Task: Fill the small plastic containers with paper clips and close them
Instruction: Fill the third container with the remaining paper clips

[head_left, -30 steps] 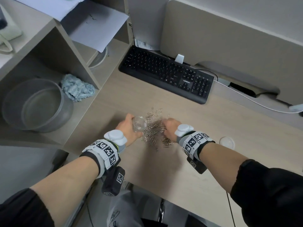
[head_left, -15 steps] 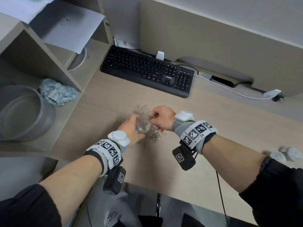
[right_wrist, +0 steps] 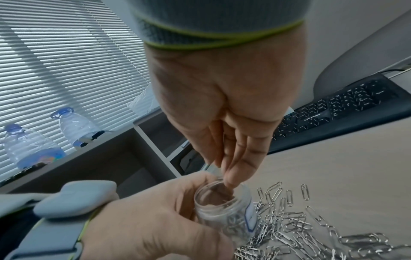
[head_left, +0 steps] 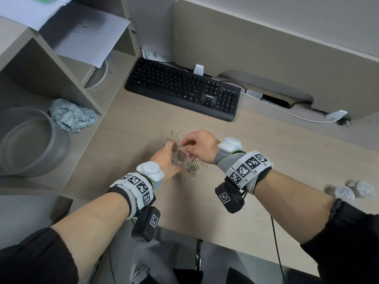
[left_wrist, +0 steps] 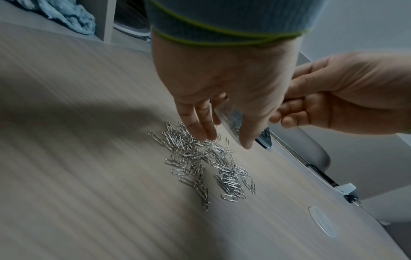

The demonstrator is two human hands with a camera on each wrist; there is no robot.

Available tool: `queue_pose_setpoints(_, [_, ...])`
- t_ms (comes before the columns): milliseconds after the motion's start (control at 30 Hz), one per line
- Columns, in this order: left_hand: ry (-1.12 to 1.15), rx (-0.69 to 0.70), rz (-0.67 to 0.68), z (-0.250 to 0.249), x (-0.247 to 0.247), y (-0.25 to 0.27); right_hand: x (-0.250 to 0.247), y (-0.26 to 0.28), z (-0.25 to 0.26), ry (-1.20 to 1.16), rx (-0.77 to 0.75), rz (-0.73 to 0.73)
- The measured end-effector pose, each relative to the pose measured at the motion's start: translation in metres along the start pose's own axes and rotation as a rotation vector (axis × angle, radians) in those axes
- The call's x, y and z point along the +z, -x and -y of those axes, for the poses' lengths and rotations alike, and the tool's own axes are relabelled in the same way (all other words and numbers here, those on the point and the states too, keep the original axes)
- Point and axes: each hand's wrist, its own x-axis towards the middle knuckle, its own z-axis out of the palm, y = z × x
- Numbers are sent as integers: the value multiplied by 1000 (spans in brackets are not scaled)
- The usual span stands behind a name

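Above the desk [head_left: 266, 171], the left hand [head_left: 166, 158] grips a small clear jar [right_wrist: 224, 207] while the right hand [head_left: 202, 146], fingers bunched at its mouth, drops in paper clips [right_wrist: 300, 234]; holding the jar steady and upright should limit spills.

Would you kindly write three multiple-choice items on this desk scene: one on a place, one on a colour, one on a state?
1. Where do the loose paper clips lie?
A. on the desk
B. in the grey bowl
C. on the keyboard

2. What colour is the keyboard?
A. white
B. black
C. red

3. The jar in the left hand is:
A. capped
B. open, some clips inside
C. lying on its side on the desk

Key: 1 A, the pile rests on the desk; 2 B, keys and frame are black; 3 B, the right hand has fingertips at its uncovered mouth.
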Motion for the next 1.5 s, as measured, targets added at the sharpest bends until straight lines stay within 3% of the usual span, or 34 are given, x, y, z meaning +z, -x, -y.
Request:
queue_pose_setpoints(167, [8, -28, 15, 4, -8, -1, -9, -5, -11, -47, 84, -121])
queue_pose_setpoints(267, [23, -39, 22, 9, -15, 0, -15, -12, -39, 136, 214, -160])
queue_pose_setpoints(467, [14, -69, -26, 33, -31, 3, -6, -21, -89, 530, 543, 102])
queue_pose_setpoints(667, [4, -123, -2, 49, -40, 6, 45, -35, -67, 471, 369, -70])
queue_pose_setpoints(867, [26, -149, -45, 56, -46, 9, 84, -45, -28, 726, 273, 17])
queue_pose_setpoints(1033, [36, -162, -43, 62, -50, 11, 96, -51, -21, 768, 241, 17])
queue_pose_setpoints(1167, [29, -170, -43, 68, -52, 12, 96, -58, -18, 791, 232, 98])
queue_pose_setpoints(1300, [27, -166, -40, 68, -51, 11, 83, -55, -24, 723, 192, 104])
queue_pose_setpoints(1433, [18, -160, -26, 65, -45, 8, 60, -49, -32, 579, 246, 105])
queue_pose_setpoints(1500, [14, -152, -18, 60, -42, 6, 49, -43, -35, 355, 314, 37])
